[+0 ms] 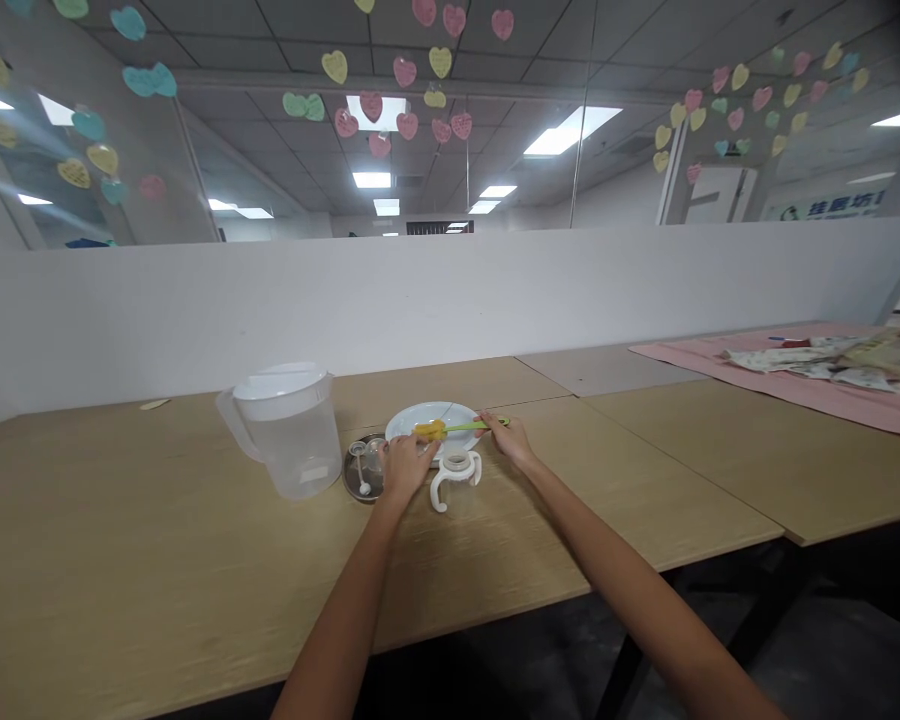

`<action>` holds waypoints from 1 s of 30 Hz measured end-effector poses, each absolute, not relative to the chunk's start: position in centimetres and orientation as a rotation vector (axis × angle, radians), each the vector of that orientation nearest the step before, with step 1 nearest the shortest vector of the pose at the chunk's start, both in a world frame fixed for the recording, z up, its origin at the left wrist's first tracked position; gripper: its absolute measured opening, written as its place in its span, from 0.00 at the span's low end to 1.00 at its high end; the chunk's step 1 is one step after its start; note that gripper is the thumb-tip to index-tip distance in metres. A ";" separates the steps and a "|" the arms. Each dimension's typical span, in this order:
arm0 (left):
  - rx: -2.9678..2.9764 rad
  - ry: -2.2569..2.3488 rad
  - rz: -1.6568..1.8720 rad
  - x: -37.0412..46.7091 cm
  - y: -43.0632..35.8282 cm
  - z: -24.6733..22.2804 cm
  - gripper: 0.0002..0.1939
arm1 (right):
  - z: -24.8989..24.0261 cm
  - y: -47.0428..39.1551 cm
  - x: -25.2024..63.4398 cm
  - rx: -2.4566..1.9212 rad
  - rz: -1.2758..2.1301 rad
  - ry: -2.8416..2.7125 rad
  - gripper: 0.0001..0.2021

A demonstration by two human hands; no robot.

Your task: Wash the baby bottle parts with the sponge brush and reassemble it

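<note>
My right hand (504, 437) is closed around the green handle of a brush (465, 427) with a yellow head. The yellow head is over a white plate (456, 411). At the plate's left front, my left hand (407, 462) has its fingers bent close to the yellow head; what they hold, if anything, is too small to make out. A clear bottle with a white two-handled collar (457, 462) stands just in front of the plate. Left of my left hand, a round metal tray (351, 482) holds a straw piece with a white weighted end (363, 480) and a clear part.
A translucent lidded pitcher (297, 440) stands left of the metal tray. A small flat piece (154, 404) lies at the back left. On the far right, a pink cloth (735, 378) bears packets (832, 358). A white wall (420, 300) borders the table's back.
</note>
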State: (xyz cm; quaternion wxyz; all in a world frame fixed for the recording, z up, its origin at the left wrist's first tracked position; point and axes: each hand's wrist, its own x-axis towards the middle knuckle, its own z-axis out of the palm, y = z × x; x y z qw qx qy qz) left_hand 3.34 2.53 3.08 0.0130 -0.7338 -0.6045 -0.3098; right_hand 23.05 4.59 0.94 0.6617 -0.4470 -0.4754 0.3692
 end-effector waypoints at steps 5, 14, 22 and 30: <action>-2.062 -1.841 -0.967 2.5 3.1 2.1 0.21 | 0.8 4.6 22.9 -0.993 0.869 -1.077 0.19; -2.095 -1.869 -0.945 1.9 3.7 1.4 0.21 | 0.3 5.1 23.2 -1.033 0.912 -1.101 0.20; -2.051 -1.840 -1.113 1.9 2.8 1.8 0.15 | 1.0 4.3 23.1 -0.981 0.984 -0.999 0.20; -2.019 -1.758 -1.543 1.6 2.6 1.9 0.07 | 0.8 4.9 23.6 -0.889 1.114 -0.917 0.15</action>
